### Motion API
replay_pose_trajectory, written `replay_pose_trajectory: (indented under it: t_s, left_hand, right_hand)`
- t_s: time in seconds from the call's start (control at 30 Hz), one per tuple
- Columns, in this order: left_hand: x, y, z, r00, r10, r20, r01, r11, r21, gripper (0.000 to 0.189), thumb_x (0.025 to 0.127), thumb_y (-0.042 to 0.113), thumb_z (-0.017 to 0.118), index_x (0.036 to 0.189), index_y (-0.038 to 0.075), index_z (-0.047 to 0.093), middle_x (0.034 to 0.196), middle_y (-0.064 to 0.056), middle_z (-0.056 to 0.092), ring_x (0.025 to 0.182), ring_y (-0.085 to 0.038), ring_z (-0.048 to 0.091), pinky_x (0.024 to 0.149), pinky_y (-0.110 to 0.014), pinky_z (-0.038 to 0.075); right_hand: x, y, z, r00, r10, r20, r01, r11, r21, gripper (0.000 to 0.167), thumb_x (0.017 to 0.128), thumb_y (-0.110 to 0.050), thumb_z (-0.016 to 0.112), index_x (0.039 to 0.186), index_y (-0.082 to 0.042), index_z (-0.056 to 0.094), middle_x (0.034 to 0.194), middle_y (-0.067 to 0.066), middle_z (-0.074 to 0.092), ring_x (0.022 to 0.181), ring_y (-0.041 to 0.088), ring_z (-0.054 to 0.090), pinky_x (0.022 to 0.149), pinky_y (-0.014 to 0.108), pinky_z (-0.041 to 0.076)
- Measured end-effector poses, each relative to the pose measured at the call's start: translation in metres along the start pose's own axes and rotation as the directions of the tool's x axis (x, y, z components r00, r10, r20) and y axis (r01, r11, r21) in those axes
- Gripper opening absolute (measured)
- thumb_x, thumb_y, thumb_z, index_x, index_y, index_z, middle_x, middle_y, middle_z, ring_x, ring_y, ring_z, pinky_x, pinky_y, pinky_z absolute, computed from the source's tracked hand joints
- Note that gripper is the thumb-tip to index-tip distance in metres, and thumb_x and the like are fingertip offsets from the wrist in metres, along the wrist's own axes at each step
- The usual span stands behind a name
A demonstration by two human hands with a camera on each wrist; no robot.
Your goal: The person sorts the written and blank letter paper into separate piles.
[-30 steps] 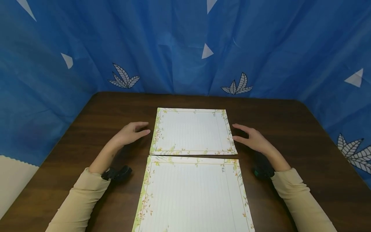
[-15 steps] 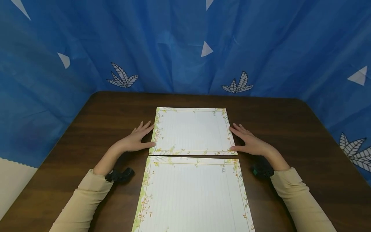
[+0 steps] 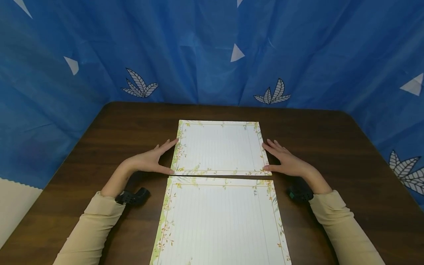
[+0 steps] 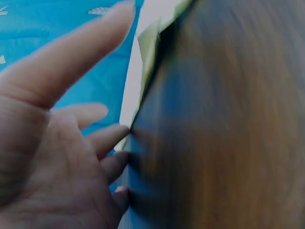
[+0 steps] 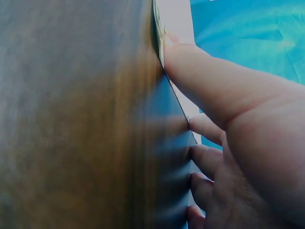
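A sheet of lined writing paper (image 3: pixel 220 147) with a leafy printed border lies flat in the middle of the table. My left hand (image 3: pixel 150 160) spreads its thumb and fingers along the paper's left edge, fingertips right at the border. At the opposite edge, my right hand (image 3: pixel 288 162) has its thumb near the front corner and its other fingertips farther back. In the left wrist view the paper's edge (image 4: pixel 149 47) lifts a little off the wood. In the right wrist view the thumb (image 5: pixel 200 67) rests on the edge.
A second bordered lined sheet (image 3: pixel 216 221) lies just in front of the first, a narrow strip of table between them. The dark wooden table (image 3: pixel 331 147) backs onto a blue curtain (image 3: pixel 212 55). Black wrist cameras sit below both hands.
Both hands have come inward to the far sheet's side edges, with fingers spreading apart. In the last half second the left thumb has slid slightly back off the border. Both sheets keep their places.
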State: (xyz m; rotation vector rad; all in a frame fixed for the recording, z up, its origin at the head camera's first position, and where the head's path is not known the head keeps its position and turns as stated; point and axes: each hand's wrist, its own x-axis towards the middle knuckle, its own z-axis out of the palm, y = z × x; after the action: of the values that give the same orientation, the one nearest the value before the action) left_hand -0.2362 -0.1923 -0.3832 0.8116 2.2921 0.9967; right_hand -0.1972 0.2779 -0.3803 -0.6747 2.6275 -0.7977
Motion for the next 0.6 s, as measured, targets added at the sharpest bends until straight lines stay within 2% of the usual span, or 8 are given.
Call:
replay_pose_trajectory:
  t_s: [0.1, 0.2, 0.43, 0.6]
  left_hand:
    - [-0.0004, -0.0002, 0.0005, 0.998, 0.049, 0.028, -0.051, 0.997, 0.053, 0.105, 0.079, 0.035, 0.075, 0.151, 0.012, 0.002, 0.154, -0.016, -0.007, 0.137, -0.035, -0.013, 0.102, -0.062, -0.007]
    - [0.0013, 0.0, 0.0018, 0.997, 0.077, 0.028, -0.079, 0.993, 0.087, 0.106, 0.078, 0.038, 0.075, 0.151, 0.01, 0.004, 0.154, -0.015, -0.003, 0.138, -0.032, -0.012, 0.102, -0.06, -0.009]
    - [0.0044, 0.0016, 0.0025, 0.997, 0.078, 0.004, -0.078, 0.991, 0.11, 0.103, 0.078, 0.038, 0.075, 0.151, 0.008, 0.009, 0.154, -0.016, 0.001, 0.138, -0.033, -0.008, 0.102, -0.06, -0.008]
    - [0.0042, 0.0028, 0.0038, 0.997, 0.071, 0.013, -0.072, 0.986, 0.148, 0.104, 0.077, 0.039, 0.076, 0.151, 0.007, 0.009, 0.154, -0.016, 0.001, 0.138, -0.034, -0.008, 0.102, -0.061, -0.007]
  right_hand:
    - [0.0005, 0.0003, 0.0, 1.0, -0.002, -0.004, 0.002, 1.0, -0.009, 0.081, 0.089, -0.034, 0.064, 0.148, 0.0, 0.02, 0.151, 0.026, 0.004, 0.136, 0.043, -0.006, 0.098, 0.068, 0.006]
    - [0.0006, 0.0007, 0.0008, 1.0, -0.001, -0.008, 0.001, 1.0, -0.015, 0.081, 0.089, -0.034, 0.064, 0.147, 0.001, 0.02, 0.151, 0.026, 0.004, 0.136, 0.043, -0.006, 0.099, 0.068, 0.006]
    - [0.0, 0.0, -0.0007, 1.0, 0.005, 0.004, -0.005, 1.0, -0.004, 0.081, 0.09, -0.034, 0.063, 0.148, 0.001, 0.019, 0.151, 0.026, 0.002, 0.136, 0.043, -0.007, 0.098, 0.069, 0.005]
    - [0.0003, -0.001, -0.0006, 1.0, 0.006, 0.003, -0.006, 1.0, -0.011, 0.081, 0.09, -0.034, 0.064, 0.147, 0.001, 0.019, 0.151, 0.026, 0.002, 0.136, 0.043, -0.006, 0.099, 0.068, 0.005]
